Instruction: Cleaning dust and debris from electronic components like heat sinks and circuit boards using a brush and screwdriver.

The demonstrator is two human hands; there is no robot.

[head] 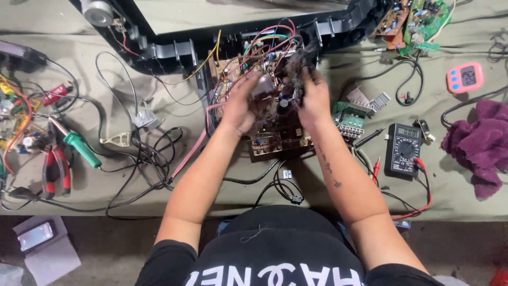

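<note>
Brown circuit board (275, 137) lies mid-surface, just below black plastic housing (174, 50), tangle of coloured wires (264, 45) rising from its top edge. Left hand (241, 103) on board, fingers curled round dark bulky component (263, 87). Right hand (312, 98) beside it, fingers pinching dusty wire clump (297, 63). Black multimeter (402, 149) right of board, purple cloth (479, 140) beyond. Green-handled screwdriver (79, 145), red pliers (55, 172) well left on surface (211, 190).
</note>
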